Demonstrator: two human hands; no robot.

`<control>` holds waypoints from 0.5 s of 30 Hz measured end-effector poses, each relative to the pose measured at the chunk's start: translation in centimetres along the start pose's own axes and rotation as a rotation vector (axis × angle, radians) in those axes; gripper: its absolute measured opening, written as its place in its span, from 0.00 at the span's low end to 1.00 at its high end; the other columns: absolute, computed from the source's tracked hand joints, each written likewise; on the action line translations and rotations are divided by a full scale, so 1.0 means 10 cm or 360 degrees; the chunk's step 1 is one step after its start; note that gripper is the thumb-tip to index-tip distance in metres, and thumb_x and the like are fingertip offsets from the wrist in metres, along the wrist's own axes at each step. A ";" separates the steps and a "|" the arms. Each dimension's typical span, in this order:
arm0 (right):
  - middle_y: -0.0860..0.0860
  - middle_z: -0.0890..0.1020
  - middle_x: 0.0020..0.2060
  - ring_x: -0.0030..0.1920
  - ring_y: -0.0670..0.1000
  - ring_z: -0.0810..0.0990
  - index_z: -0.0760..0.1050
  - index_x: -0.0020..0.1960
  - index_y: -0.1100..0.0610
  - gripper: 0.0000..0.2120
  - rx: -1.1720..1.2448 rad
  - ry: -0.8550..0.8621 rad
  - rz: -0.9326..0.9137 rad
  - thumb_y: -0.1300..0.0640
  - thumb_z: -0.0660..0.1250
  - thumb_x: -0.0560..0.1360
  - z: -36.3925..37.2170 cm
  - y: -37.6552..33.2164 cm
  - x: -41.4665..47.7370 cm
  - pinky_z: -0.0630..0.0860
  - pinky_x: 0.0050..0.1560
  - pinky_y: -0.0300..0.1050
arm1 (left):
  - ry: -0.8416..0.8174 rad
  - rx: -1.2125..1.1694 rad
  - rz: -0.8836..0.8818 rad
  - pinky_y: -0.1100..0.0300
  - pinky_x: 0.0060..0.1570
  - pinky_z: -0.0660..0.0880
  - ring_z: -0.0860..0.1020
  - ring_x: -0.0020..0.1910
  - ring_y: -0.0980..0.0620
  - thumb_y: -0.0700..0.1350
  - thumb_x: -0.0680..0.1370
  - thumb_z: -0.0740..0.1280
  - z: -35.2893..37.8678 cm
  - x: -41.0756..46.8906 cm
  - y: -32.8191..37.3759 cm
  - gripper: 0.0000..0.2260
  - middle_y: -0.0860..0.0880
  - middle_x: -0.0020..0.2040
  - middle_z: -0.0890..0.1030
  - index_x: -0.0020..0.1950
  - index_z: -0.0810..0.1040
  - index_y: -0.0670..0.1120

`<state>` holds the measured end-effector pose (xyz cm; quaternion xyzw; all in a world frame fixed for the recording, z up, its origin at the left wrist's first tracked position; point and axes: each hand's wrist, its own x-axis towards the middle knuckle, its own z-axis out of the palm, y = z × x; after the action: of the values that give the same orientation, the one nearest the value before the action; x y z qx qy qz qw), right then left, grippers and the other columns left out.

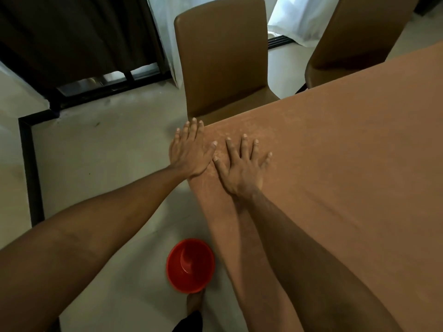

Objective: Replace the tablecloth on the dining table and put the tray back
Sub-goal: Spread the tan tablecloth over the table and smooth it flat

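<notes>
A brown tablecloth (347, 164) covers the dining table and hangs down over its near left edge. My left hand (189, 152) lies flat with straight fingers at the table's left corner, partly past the edge. My right hand (242, 164) presses flat on the cloth just to the right of it, fingers spread. Both hands hold nothing. No tray is in view.
A red plastic bucket (190, 265) stands on the pale floor beside the table, near my foot (195, 303). Two tan chairs, one (223, 58) at the corner and another (354, 32) further right, are pushed against the far side. Dark curtains (72, 32) hang at the back left.
</notes>
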<state>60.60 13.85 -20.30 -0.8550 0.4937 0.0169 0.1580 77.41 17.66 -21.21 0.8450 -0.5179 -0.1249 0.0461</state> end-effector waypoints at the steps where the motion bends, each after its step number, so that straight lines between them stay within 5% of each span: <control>1: 0.51 0.41 0.83 0.81 0.60 0.36 0.41 0.82 0.40 0.36 -0.0002 0.0001 0.0000 0.27 0.38 0.79 -0.01 0.01 0.00 0.31 0.73 0.72 | -0.0005 0.0002 0.0009 0.48 0.78 0.38 0.43 0.81 0.46 0.66 0.81 0.42 -0.01 0.01 0.01 0.36 0.44 0.82 0.44 0.82 0.42 0.45; 10: 0.52 0.38 0.82 0.80 0.61 0.34 0.39 0.82 0.42 0.37 -0.0013 -0.0082 -0.0022 0.26 0.39 0.78 -0.02 0.01 0.08 0.31 0.73 0.73 | -0.0038 0.0015 -0.0018 0.45 0.78 0.39 0.42 0.81 0.45 0.67 0.81 0.43 -0.08 0.04 0.01 0.36 0.43 0.82 0.44 0.82 0.43 0.46; 15: 0.53 0.43 0.83 0.82 0.59 0.39 0.44 0.83 0.44 0.34 -0.0055 -0.0110 -0.0275 0.30 0.42 0.81 -0.03 0.15 -0.21 0.35 0.76 0.71 | -0.0035 0.0009 -0.0030 0.44 0.78 0.38 0.41 0.81 0.45 0.67 0.81 0.43 -0.05 -0.04 0.00 0.36 0.45 0.82 0.44 0.82 0.43 0.46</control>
<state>58.18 14.82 -20.03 -0.8958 0.4121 0.0412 0.1612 77.37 17.99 -20.68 0.8486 -0.5107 -0.1332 0.0367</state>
